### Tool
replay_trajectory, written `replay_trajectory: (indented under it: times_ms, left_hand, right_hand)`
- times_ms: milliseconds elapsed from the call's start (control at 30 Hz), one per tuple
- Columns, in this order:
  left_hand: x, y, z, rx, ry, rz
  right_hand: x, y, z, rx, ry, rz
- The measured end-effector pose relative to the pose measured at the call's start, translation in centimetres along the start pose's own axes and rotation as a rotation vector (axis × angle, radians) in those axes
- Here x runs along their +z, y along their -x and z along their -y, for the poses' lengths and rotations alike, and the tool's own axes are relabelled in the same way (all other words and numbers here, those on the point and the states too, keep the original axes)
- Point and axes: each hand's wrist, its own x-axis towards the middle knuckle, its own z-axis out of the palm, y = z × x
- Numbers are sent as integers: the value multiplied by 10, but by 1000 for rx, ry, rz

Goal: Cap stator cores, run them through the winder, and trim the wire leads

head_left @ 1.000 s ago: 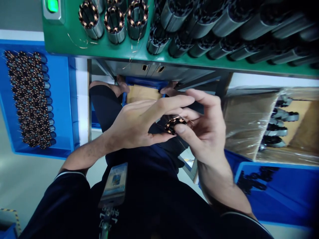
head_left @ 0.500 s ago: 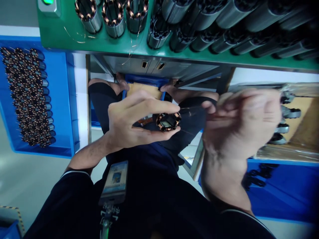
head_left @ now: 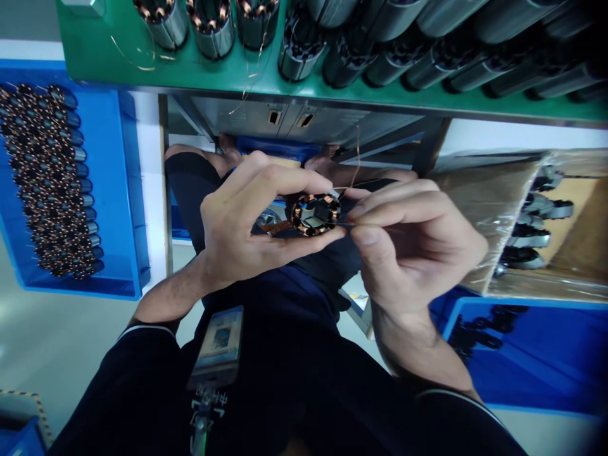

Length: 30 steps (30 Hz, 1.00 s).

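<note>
My left hand (head_left: pixel 247 218) is closed around a small motor stator (head_left: pixel 314 214) with copper windings, its round end face turned toward me. My right hand (head_left: pixel 411 244) pinches a thin copper wire (head_left: pixel 357 155) at the stator's right edge, thumb and fingers pressed together. The wire rises in a fine strand above the fingers. Both hands hover over my lap, below the green workbench (head_left: pixel 237 73).
Wound stators (head_left: pixel 206 28) and dark unwound ones (head_left: pixel 403 44) stand on the green bench. A blue bin (head_left: pixel 121 190) full of wound stators sits on the left. On the right are a plastic-lined cardboard box (head_left: pixel 475 221) with parts and another blue bin (head_left: pixel 546 354).
My right hand pulled away to the right in a blur, then came back to the stator and now pinches a wire. The left hand turned the stator's end face toward me.
</note>
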Motion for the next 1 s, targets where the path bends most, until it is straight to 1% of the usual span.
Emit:
replay_trajectory:
  times_ms: [33,67,167,233,300,400,433,500,567,633,700,733,800,900,1000]
  left_hand:
    - [-1,0,-3,-24,-1,-5]
    - [-2,1,-5,-60,-1,16]
    - [-4,5,-7,-198,4,174]
    - [-4,7,-6,-247,12,237]
    - [-2,7,-4,-218,23,192]
    - [3,6,-4,-112,2,82]
    - [5,6,-4,-73,-7,66]
    - [8,6,-5,-15,-8,85]
    - [10,8,-6,-7,2,125]
    - [12,9,-6,-82,-20,199]
    - [13,6,-5,-185,-53,295]
    - [13,4,-5,-229,-64,340]
    - [14,-1,-4,-262,-64,379]
    - [15,-5,-1,-249,-57,371]
    - [15,-2,2,-241,-65,372]
  right_hand:
    - [0,1,1,35,5,-6]
    - [1,3,3,65,22,-7]
    - [0,6,7,104,104,9]
    - [-2,5,9,109,117,20]
    - [-4,3,9,105,89,36]
    - [-4,-2,7,58,58,30]
    - [-3,-3,6,31,56,22]
    - [1,-4,6,-3,35,-13]
    - [7,-1,7,76,-34,-66]
    - [13,7,7,250,-145,-80]
    - [19,17,5,410,-258,-26]
    - [22,22,3,455,-298,4]
    - [27,30,-2,477,-339,5]
    - [32,34,-5,501,-305,-14]
    - [35,33,-4,556,-269,-38]
